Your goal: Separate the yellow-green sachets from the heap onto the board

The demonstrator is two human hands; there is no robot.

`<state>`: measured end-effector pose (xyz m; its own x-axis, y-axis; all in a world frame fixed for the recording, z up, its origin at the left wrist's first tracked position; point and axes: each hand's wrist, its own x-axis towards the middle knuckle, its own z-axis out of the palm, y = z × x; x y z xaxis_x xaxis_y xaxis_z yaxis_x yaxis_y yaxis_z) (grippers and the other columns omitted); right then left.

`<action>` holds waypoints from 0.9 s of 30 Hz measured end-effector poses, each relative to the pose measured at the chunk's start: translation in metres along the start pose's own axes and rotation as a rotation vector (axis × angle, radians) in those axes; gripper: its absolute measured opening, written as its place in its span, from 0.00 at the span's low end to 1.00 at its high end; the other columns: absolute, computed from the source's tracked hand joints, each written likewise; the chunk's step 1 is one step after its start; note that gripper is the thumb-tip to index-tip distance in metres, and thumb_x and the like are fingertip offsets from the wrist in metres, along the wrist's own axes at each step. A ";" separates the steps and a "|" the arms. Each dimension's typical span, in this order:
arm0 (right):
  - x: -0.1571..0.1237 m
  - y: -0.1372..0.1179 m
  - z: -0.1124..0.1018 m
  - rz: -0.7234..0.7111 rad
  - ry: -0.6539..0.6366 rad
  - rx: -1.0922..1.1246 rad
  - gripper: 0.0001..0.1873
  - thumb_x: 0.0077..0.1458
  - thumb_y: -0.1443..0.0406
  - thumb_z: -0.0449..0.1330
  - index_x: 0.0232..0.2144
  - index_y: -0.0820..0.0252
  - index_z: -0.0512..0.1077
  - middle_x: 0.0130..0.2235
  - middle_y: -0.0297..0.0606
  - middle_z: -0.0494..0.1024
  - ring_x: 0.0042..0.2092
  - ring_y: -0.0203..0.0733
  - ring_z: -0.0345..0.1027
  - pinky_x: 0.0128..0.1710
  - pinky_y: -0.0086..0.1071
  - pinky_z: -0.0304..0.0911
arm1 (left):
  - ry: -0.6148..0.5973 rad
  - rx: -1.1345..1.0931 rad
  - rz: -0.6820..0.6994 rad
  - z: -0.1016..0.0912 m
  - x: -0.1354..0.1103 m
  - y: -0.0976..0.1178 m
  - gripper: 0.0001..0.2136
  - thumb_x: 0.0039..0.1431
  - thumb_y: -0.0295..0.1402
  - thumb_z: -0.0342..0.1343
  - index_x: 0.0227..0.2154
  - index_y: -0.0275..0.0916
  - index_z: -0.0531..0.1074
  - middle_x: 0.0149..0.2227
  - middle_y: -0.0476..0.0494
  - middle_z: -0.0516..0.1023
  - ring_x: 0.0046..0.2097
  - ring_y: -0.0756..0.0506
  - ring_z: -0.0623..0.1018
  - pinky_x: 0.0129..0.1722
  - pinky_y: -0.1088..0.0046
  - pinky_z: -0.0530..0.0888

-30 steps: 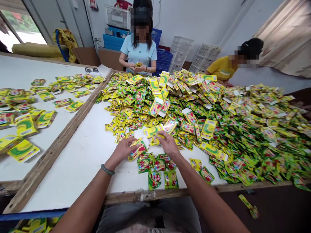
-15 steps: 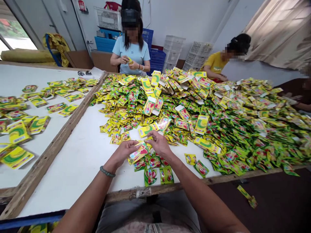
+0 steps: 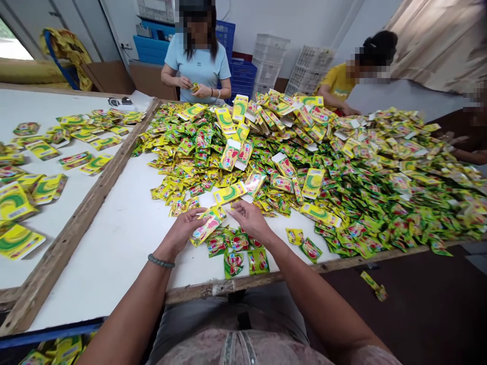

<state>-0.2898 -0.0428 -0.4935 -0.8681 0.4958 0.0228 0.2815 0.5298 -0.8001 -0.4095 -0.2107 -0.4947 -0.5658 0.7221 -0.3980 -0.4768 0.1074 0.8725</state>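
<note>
My left hand (image 3: 187,228), with a beaded bracelet at the wrist, is closed on a small yellow printed carton (image 3: 208,226), tilted above the table. My right hand (image 3: 249,219) is by the carton's upper right end, fingers curled and pinched together; what they hold, if anything, is too small to make out. Below the hands lie several green candy packets (image 3: 233,263). To the right of my right forearm are a yellow packet (image 3: 294,235) and a green one (image 3: 311,249). Just beyond my fingers, a yellow carton (image 3: 230,193) lies flat.
A large heap of packets (image 3: 353,197) and cartons (image 3: 312,183) covers the table's middle and right. A wooden strip (image 3: 87,208) divides off the left section, where filled-looking cartons (image 3: 49,188) lie. Two co-workers (image 3: 198,66) (image 3: 338,91) stand across the heap; another person's arm shows at far right.
My right hand has drawn slightly away from the carton's end, leaving a small gap. My left hand still holds the carton. The whole view has shifted a little.
</note>
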 end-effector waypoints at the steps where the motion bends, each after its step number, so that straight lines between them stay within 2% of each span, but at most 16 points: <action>1: -0.004 0.003 0.001 0.009 -0.048 -0.102 0.16 0.47 0.55 0.60 0.34 0.60 0.70 0.30 0.35 0.72 0.32 0.38 0.64 0.33 0.31 0.58 | 0.037 -0.014 0.000 -0.002 0.001 0.000 0.26 0.36 0.35 0.68 0.42 0.36 0.71 0.28 0.47 0.79 0.26 0.50 0.76 0.27 0.76 0.70; 3: -0.011 0.008 0.004 0.005 -0.138 -0.280 0.17 0.41 0.55 0.66 0.30 0.60 0.70 0.29 0.36 0.72 0.33 0.39 0.62 0.35 0.32 0.56 | 0.091 -0.035 0.006 -0.005 0.001 0.000 0.27 0.35 0.34 0.68 0.43 0.35 0.71 0.28 0.47 0.79 0.26 0.50 0.75 0.27 0.76 0.70; 5: -0.014 0.013 0.007 -0.016 -0.182 -0.335 0.15 0.38 0.58 0.67 0.25 0.60 0.68 0.27 0.33 0.70 0.31 0.37 0.60 0.35 0.32 0.55 | 0.123 -0.042 -0.001 -0.006 0.002 -0.001 0.28 0.35 0.33 0.68 0.43 0.35 0.70 0.28 0.48 0.79 0.25 0.50 0.75 0.27 0.75 0.70; 8: -0.013 0.019 0.006 -0.025 -0.166 -0.172 0.12 0.42 0.61 0.65 0.24 0.60 0.66 0.26 0.30 0.67 0.28 0.33 0.58 0.30 0.28 0.53 | 0.124 -0.029 -0.022 -0.005 0.002 -0.002 0.30 0.34 0.34 0.68 0.45 0.35 0.70 0.28 0.47 0.79 0.25 0.49 0.76 0.27 0.75 0.70; 11: -0.008 0.028 0.000 -0.006 -0.074 0.066 0.11 0.45 0.60 0.61 0.30 0.58 0.65 0.25 0.27 0.66 0.27 0.32 0.58 0.27 0.26 0.54 | 0.113 -0.020 -0.021 -0.004 0.001 -0.001 0.29 0.33 0.34 0.69 0.44 0.35 0.70 0.29 0.46 0.79 0.28 0.48 0.77 0.29 0.74 0.71; 14: 0.000 0.037 -0.003 0.021 -0.039 0.167 0.12 0.46 0.59 0.60 0.33 0.58 0.66 0.24 0.27 0.67 0.26 0.34 0.61 0.26 0.27 0.57 | 0.135 -0.005 -0.003 -0.004 0.001 0.001 0.28 0.33 0.35 0.69 0.43 0.35 0.71 0.31 0.46 0.79 0.29 0.47 0.77 0.30 0.73 0.71; 16: 0.005 0.037 -0.001 0.063 -0.024 0.080 0.11 0.44 0.60 0.62 0.32 0.58 0.68 0.24 0.29 0.69 0.28 0.36 0.65 0.27 0.28 0.59 | 0.158 0.005 0.005 -0.003 0.001 0.001 0.28 0.33 0.35 0.69 0.42 0.35 0.71 0.31 0.46 0.79 0.28 0.48 0.77 0.29 0.73 0.71; 18: 0.010 0.032 0.004 0.088 -0.002 -0.126 0.09 0.43 0.62 0.64 0.28 0.58 0.70 0.25 0.33 0.72 0.30 0.40 0.67 0.29 0.31 0.60 | 0.165 0.017 0.009 -0.002 0.000 0.002 0.29 0.33 0.35 0.69 0.42 0.34 0.71 0.30 0.47 0.79 0.27 0.48 0.76 0.27 0.74 0.70; 20: 0.016 0.023 0.009 0.053 0.014 -0.370 0.05 0.44 0.67 0.63 0.27 0.58 0.71 0.27 0.38 0.74 0.33 0.43 0.68 0.31 0.32 0.59 | 0.138 0.020 0.008 -0.001 -0.001 0.001 0.29 0.34 0.36 0.69 0.43 0.34 0.70 0.29 0.47 0.79 0.27 0.48 0.76 0.27 0.75 0.70; 22: 0.020 0.016 0.012 -0.029 0.008 -0.531 0.06 0.45 0.71 0.60 0.28 0.57 0.71 0.29 0.40 0.75 0.34 0.44 0.68 0.32 0.32 0.58 | 0.112 0.011 0.009 -0.001 -0.001 0.000 0.29 0.34 0.36 0.69 0.44 0.35 0.70 0.29 0.47 0.79 0.27 0.48 0.76 0.28 0.74 0.70; 24: 0.023 0.014 0.011 -0.095 -0.013 -0.549 0.08 0.45 0.73 0.58 0.29 0.57 0.72 0.30 0.40 0.75 0.35 0.43 0.68 0.32 0.31 0.57 | 0.098 0.002 0.018 -0.002 -0.002 -0.001 0.29 0.35 0.36 0.68 0.44 0.35 0.69 0.29 0.46 0.79 0.28 0.48 0.77 0.29 0.73 0.71; 27: 0.023 0.022 0.003 -0.050 -0.046 -0.343 0.06 0.46 0.66 0.59 0.31 0.59 0.73 0.29 0.36 0.74 0.32 0.41 0.66 0.31 0.30 0.57 | 0.092 0.017 0.042 -0.002 -0.002 -0.003 0.27 0.36 0.37 0.68 0.43 0.35 0.70 0.26 0.48 0.79 0.27 0.48 0.77 0.29 0.73 0.71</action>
<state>-0.3053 -0.0218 -0.5126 -0.8997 0.4359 0.0232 0.3526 0.7568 -0.5504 -0.4085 -0.2141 -0.4974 -0.6447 0.6607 -0.3845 -0.4404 0.0902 0.8933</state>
